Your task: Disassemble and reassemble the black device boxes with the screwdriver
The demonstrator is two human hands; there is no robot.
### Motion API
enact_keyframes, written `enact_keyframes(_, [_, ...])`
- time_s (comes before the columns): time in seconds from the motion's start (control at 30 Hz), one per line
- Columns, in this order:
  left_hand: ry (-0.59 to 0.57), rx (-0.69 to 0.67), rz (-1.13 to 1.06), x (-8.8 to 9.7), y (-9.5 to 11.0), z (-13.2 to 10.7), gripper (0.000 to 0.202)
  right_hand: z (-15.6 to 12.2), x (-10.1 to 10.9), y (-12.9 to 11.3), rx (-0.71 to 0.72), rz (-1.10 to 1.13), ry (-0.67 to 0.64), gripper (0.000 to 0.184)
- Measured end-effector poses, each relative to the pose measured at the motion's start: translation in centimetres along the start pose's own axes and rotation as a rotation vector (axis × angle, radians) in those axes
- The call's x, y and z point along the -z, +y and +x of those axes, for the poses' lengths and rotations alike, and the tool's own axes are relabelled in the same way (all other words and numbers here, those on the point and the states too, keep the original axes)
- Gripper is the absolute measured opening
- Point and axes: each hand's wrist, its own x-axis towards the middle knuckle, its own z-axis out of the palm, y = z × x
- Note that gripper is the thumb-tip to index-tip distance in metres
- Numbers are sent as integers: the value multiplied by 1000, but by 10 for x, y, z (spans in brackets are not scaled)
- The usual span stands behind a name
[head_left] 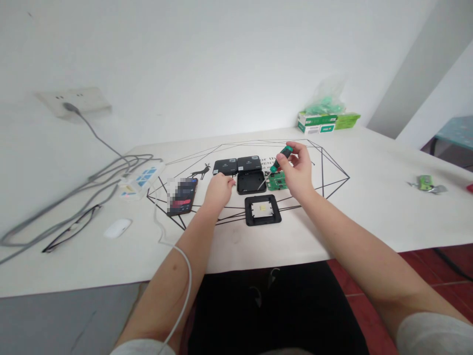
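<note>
My right hand (297, 166) grips a screwdriver (282, 159) with a black and green handle. The thin shaft slants down to the left, its tip over or in an open black case half (251, 183). Left of that case half, my left hand (220, 189) has its fingers pinched together; what they hold, if anything, is too small to name. Partly behind the right hand lies a green circuit board (275, 181). Nearer to me sits another black case part (271, 220) with a metal plate (261, 209) in it. Two closed black boxes (225, 166) (249, 163) stand behind the open half.
A phone (184, 197), a white power strip (142, 180), glasses (70, 229) and a white oval case (118, 228) lie to the left. A white cable (190, 276) crosses my left arm. Green boxes (317, 120) stand at the back right; keys (425, 183) lie far right.
</note>
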Motion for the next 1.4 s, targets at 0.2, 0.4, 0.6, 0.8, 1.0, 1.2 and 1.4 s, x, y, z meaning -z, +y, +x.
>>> enact_keyframes(0.2, [-5, 78, 60, -6, -7, -1, 37, 1, 0, 1, -5, -21, 23, 46])
enact_keyframes(0.4, [3, 101, 59, -11, -10, -3, 33, 2, 1, 0, -5, -56, 45, 43])
enact_keyframes(0.6, [-25, 203, 72, -10, -7, -2, 21, 11, 9, 0, 31, -286, 91, 34])
enact_keyframes(0.8, [-26, 199, 99, -9, -6, -3, 23, 24, 25, 2, -57, -737, -111, 38])
enact_keyframes(1.0, [-36, 200, 101, -9, -6, -4, 25, 27, 35, 4, -231, -1029, -321, 40])
enact_keyframes(1.2, [-52, 203, 81, -9, -4, -3, 23, 27, 35, 0, -285, -1105, -401, 41])
enact_keyframes(1.4, [-58, 162, 78, -9, -4, -4, 19, 29, 38, 2, -303, -1181, -461, 42])
